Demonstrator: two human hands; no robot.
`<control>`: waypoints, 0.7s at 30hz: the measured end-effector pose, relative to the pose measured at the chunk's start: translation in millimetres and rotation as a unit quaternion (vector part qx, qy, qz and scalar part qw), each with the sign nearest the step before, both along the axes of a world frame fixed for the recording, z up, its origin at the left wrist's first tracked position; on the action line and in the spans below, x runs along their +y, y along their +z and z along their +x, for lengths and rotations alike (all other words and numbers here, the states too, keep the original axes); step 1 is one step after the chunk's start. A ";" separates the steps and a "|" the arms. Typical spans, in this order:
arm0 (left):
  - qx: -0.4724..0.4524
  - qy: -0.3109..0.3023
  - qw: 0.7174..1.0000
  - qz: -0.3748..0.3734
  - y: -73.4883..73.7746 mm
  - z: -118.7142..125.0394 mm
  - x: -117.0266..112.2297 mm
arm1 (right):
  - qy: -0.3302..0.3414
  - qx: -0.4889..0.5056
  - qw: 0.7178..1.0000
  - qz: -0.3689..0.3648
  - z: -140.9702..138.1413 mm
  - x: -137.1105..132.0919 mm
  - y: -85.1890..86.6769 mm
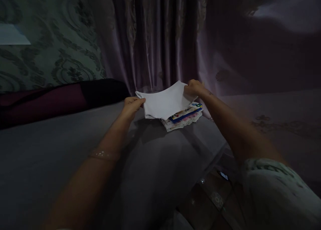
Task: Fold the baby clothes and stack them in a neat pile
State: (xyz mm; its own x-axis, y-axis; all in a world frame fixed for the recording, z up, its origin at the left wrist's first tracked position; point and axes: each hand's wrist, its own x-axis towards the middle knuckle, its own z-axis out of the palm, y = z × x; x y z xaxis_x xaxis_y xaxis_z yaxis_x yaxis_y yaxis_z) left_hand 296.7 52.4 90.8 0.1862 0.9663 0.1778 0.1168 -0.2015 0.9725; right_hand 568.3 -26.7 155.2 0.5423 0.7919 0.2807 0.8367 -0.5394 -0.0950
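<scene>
Stretched between my hands is a plain white cloth garment [163, 101], which looks like underpants. My left hand [134, 106] is closed on its left edge, thumb on top. At the upper right corner my right hand [194, 87] pinches the cloth, its fingers partly hidden. Just under the garment, a stack of folded printed cloths [184, 119] rests on the grey bed surface [155, 156]. Blue, yellow, pink and white layers show along its edge, while the garment covers the top left of it.
A purple curtain [155, 32] hangs behind the stack. Along the wall at left lies a long dark red and black cushion-like bundle [62, 97]. Past the bed's edge, lower right, a phone-like object [223, 175] lies near the tiled floor [215, 200].
</scene>
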 end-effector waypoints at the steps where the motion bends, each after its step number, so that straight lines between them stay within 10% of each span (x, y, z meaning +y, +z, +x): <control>1: -0.010 -0.005 1.000 -0.005 -1.6 8.7 0.1 | -0.002 -0.008 1.000 -0.003 7.6 0.0 -2.3; 21: -0.126 -0.041 0.972 -0.195 -38.2 112.3 -0.1 | -0.063 -0.082 0.993 -0.058 89.8 1.0 -29.2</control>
State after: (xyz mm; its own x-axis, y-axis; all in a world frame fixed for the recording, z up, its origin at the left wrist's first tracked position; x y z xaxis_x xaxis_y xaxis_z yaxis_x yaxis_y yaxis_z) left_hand 409.1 52.2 52.6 0.2632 0.9531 -0.1496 -0.1362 0.1902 0.9723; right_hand 658.1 -25.7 126.0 0.5936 0.7529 0.2843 0.7610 -0.6400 0.1060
